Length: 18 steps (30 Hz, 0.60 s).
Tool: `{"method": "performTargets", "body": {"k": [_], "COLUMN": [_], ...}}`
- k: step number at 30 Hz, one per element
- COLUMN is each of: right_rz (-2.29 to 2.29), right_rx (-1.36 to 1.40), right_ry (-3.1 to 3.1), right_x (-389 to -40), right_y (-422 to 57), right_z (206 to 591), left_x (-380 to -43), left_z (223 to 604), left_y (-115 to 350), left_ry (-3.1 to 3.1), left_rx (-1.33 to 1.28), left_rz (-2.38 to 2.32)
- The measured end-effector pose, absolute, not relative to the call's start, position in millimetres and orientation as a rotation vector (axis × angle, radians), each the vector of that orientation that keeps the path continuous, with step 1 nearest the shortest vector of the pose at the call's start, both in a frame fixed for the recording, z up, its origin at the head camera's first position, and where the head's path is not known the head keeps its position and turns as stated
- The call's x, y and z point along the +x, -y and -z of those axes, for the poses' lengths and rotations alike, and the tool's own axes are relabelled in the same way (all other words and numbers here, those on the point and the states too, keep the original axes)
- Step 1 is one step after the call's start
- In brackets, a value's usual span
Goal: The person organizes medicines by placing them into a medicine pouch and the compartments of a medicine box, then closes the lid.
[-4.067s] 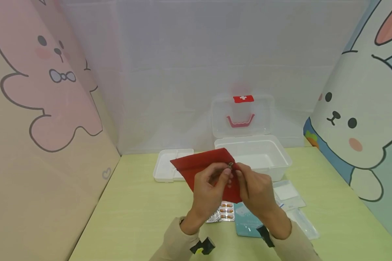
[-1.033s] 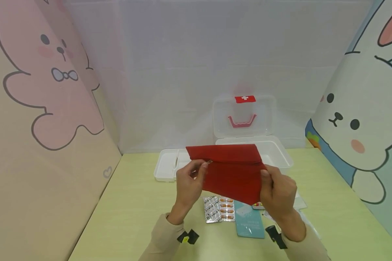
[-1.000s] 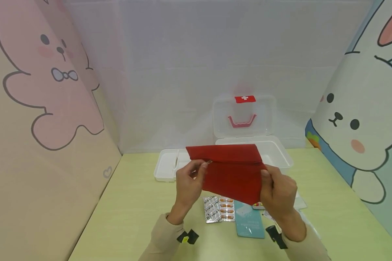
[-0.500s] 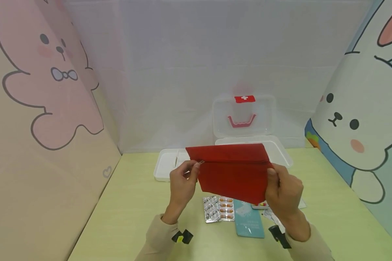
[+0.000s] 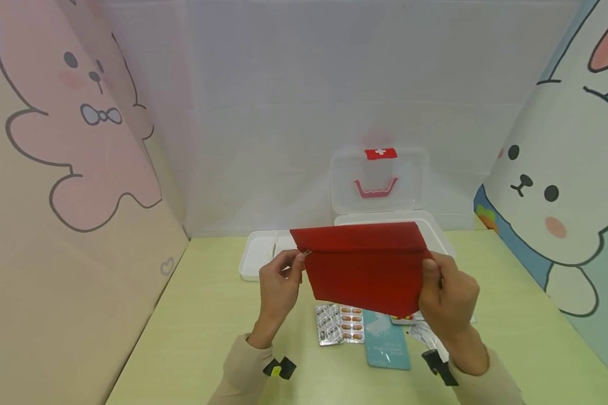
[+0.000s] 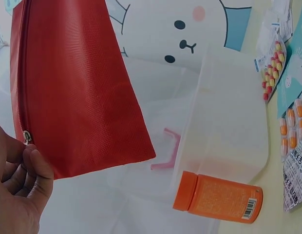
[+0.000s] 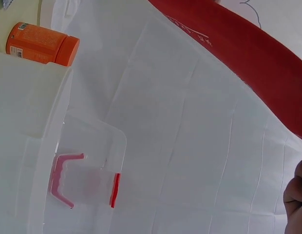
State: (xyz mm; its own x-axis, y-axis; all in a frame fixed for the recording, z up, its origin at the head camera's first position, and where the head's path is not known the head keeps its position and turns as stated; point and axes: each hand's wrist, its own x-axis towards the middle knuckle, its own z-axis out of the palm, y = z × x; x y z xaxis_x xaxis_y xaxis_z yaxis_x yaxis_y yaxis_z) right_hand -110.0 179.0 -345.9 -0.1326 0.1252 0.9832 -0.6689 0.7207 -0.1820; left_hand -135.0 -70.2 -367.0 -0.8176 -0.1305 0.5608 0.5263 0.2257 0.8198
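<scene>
Pinching the zipper pull [image 6: 27, 136] with the left grip [image 5: 277, 286] nearly closed, and clasping in the curled right grip [image 5: 450, 295] the opposite edge of the red pouch [image 5: 362, 275], stretched between both, best to hold it flat and guide the pull straight, without twisting.

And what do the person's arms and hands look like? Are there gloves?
No gloves: the left hand and right hand are bare. The left sleeve and right sleeve are long and plain beige. By the left cuff is a boxy black piece with a bright yellow patch. By the right cuff is a black strip, no yellow showing.
</scene>
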Motion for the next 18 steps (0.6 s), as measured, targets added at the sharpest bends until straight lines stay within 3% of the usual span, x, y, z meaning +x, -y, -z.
{"method": "performTargets", "body": {"k": [18], "right_rz": [-0.728], "right_rx": [0.452], "right_ry": [1.612], "right_x": [-103.1], "right_y": [-187.5], "right_z": [346.0], "left_x": [-137.4], "left_z": [372.1], "left_y": [72.7], "left_ry": [2.014], "left_rx": [-0.287], "left_rz": [1.756]}}
